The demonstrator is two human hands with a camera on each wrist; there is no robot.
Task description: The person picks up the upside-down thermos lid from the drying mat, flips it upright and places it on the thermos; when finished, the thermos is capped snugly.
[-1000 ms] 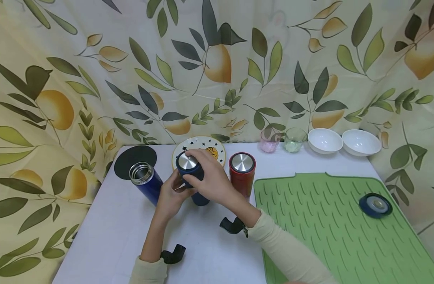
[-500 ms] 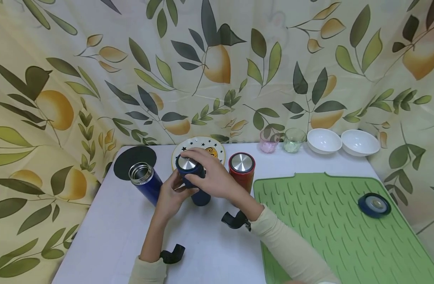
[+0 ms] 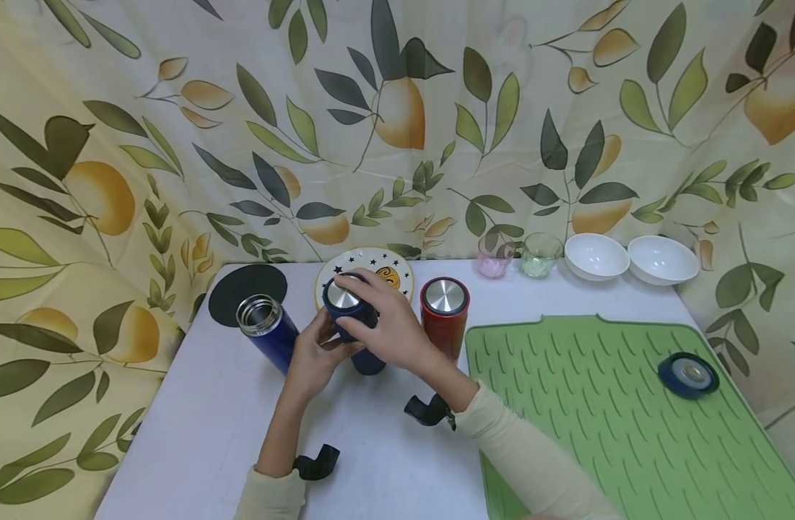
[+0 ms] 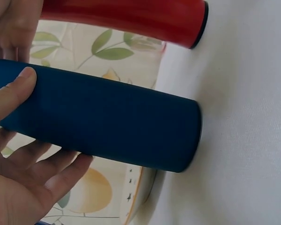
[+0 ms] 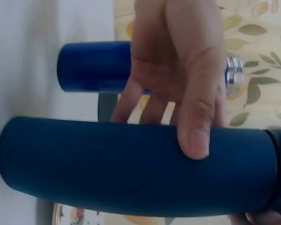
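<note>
A dark blue thermos stands upright at the middle of the table. My left hand grips its body, thumb on the near side and the other fingers round the far side. From above, my right hand holds the silver-topped lid, which sits on the thermos. In the right wrist view a thin dark seam shows between lid and body. Just left stands a brighter blue thermos without a lid, its steel mouth exposed. To the right is a red thermos with its lid on.
A loose blue lid lies underside up on the green mat at right. Behind the hands is a star-patterned plate, with a black round mat at back left. Two glass cups and two white bowls line the back.
My right hand and wrist shift slightly right and back while holding the lid. My left hand keeps its grip on the thermos, and the other things stay in place.
</note>
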